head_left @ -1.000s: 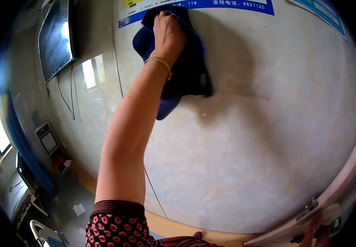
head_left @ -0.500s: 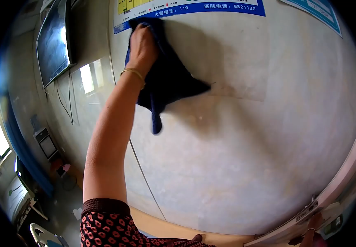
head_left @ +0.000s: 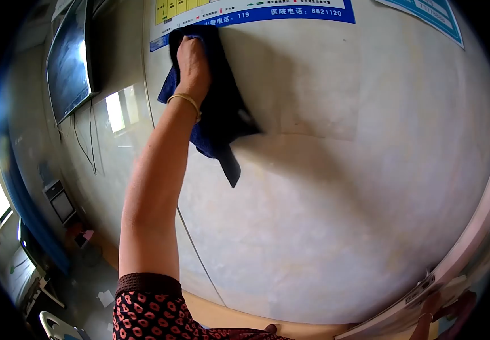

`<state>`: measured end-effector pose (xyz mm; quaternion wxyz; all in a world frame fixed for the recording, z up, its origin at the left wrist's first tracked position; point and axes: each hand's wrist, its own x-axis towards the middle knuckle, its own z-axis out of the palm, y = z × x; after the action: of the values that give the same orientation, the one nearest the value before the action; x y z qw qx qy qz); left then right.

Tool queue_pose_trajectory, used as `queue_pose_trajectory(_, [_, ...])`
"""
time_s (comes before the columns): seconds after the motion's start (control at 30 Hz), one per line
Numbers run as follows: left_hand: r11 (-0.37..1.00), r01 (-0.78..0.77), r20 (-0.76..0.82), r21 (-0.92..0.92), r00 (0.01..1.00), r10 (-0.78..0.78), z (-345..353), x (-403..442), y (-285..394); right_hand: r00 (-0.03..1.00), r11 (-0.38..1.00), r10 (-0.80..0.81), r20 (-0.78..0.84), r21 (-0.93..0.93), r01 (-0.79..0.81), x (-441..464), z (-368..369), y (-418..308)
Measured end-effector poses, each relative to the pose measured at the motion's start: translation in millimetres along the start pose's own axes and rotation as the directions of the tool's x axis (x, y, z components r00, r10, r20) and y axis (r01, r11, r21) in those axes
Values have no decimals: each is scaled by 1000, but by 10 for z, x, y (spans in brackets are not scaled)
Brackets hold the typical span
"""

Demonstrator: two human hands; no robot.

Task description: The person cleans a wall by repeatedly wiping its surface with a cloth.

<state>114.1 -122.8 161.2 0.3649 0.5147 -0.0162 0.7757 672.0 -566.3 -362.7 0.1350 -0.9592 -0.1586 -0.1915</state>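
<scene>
My left hand (head_left: 193, 63) reaches up against the pale wall, its fingers closed on a dark navy cloth (head_left: 222, 102). The upper part of the cloth overlaps the bottom left edge of a blue, white and yellow wall sign (head_left: 290, 16). Below the hand the cloth hangs in loose folds, with one narrow flap pointing down and a blurred corner to the right. A yellowish bangle circles the left wrist. I do not make out my right hand.
On the left are a wall-mounted screen (head_left: 70, 62) with dangling cables, a blue curtain (head_left: 26, 198) and a white chair (head_left: 55, 326). A teal notice (head_left: 429, 14) hangs upper right. By the lower right frame shows a small banded wrist (head_left: 425, 317), perhaps a reflection.
My left hand and the cloth have shifted slightly right along the sign, covering part of its lettering. The cloth's right corner has swung down and inward; its lower flap has swung right.
</scene>
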Motion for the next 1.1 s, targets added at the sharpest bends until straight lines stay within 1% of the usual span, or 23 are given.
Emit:
queue_pose_trajectory(0.03, [677,-348,153,648,931,332,-22,21,-53,1000,1000,2,4,-2,-2,-37,51,24])
queue_pose_trajectory(0.07, [-83,-484,468,871,768,437,-69,43,-96,991,999,-48,-124,20,51,-37,117,51])
queue_pose_trajectory(0.1, [369,-453,292,812,862,415,-40,4,-106,962,993,-98,-253,34,110,-16,77,30])
queue_pose_trajectory(0.13, [368,-451,286,813,861,422,-51,-34,-129,960,993,-102,-261,34,115,23,42,1])
queue_pose_trajectory(0.2, [521,-593,444,614,805,393,-122,-128,-221,992,999,34,-120,41,-30,-6,-20,-75])
queue_pose_trajectory(0.23, [472,-668,546,575,743,386,-170,-234,-218,993,999,32,-116,37,-28,-4,-17,-56])
queue_pose_trajectory(0.27, [287,-757,640,586,651,409,-222,-374,-209,996,999,3,-90,-50,-7,17,0,-25])
queue_pose_trajectory(0.3, [166,-811,703,562,573,422,-304,-496,-207,998,991,-23,-63,-132,14,25,27,-15])
queue_pose_trajectory(0.33, [42,-851,762,523,489,424,-389,-606,-225,998,991,-25,-58,-131,17,26,48,-11])
queue_pose_trajectory(0.43, [79,-828,742,554,535,403,-638,-935,-371,995,995,-4,-95,-96,-5,1,13,-28])
queue_pose_trajectory(0.5, [85,-778,741,622,621,257,-748,-1052,-400,995,982,-52,-81,-187,36,-39,-130,-115])
queue_pose_trajectory(0.53, [85,-777,740,623,621,258,-756,-1051,-394,995,982,-53,-82,-187,37,-6,-90,-83])
queue_pose_trajectory(0.6, [141,-753,719,642,656,229,-761,-1040,-394,999,998,19,-34,-62,-21,34,-7,-35])
queue_pose_trajectory(0.67, [204,-791,708,577,609,358,-692,-903,-379,999,997,40,-8,-64,-41,32,-23,-57])
queue_pose_trajectory(0.7, [194,-798,700,571,597,392,-608,-844,-312,998,996,60,19,-68,-59,25,-58,-74])
queue_pose_trajectory(0.73, [275,-774,648,571,630,428,-560,-736,-309,998,996,56,23,-74,-55,38,-1,-18])
queue_pose_trajectory(0.77, [530,-675,540,514,734,412,-503,-596,-314,998,990,-40,-37,-135,35,64,113,88])
queue_pose_trajectory(0.8, [444,-703,558,556,711,427,-431,-496,-235,986,973,-140,-90,-199,120,68,181,145])
queue_pose_trajectory(0.87, [266,-695,576,668,709,407,-343,-322,-204,990,983,-111,-86,-154,96,38,77,70])
queue_pose_trajectory(0.9, [266,-692,578,671,713,398,-367,-334,-215,993,992,-77,-88,-105,68,14,41,47])
queue_pose_trajectory(0.97, [225,-776,641,589,619,454,-422,-353,-213,995,993,-83,-58,-94,77,89,186,186])
queue_pose_trajectory(1.0, [114,-830,710,547,531,463,-469,-452,-229,996,994,-84,-38,-78,81,140,237,226])
queue_pose_trajectory(1.1, [93,-844,756,528,517,402,-713,-867,-370,997,998,-62,-46,-34,60,62,70,91])
